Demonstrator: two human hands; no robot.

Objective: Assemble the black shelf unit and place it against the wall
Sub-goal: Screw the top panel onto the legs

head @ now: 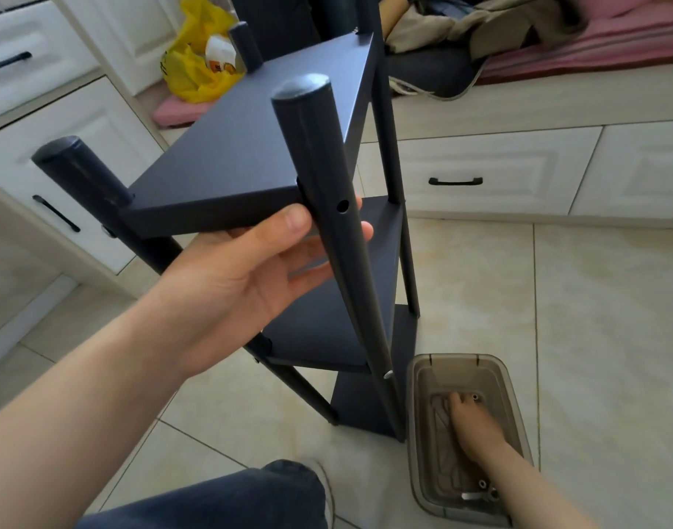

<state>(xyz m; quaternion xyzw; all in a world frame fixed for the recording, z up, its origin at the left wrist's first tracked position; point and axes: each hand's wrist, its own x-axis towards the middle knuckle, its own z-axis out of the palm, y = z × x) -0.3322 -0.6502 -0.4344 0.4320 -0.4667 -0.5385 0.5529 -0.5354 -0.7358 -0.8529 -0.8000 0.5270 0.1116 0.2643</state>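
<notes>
The black shelf unit (247, 147) stands upright on the tiled floor, with three boards on round black posts. My left hand (258, 273) holds it from below the top board; the thumb lies on the board's front edge and the fingers wrap behind the near right post (327, 192), which shows an empty screw hole. My right hand (468, 421) reaches down into a translucent grey plastic box (418, 414) on the floor beside the shelf's foot, fingers among the parts; whether it grips anything I cannot tell. Small metal fittings lie in the box.
White drawer cabinets with black handles (455, 181) run along the left and the far side. A yellow plastic bag (191, 70) sits on a pink mat in the corner. Clothes are piled on a pink cushion (594, 40) at the back right. My knee is at the bottom.
</notes>
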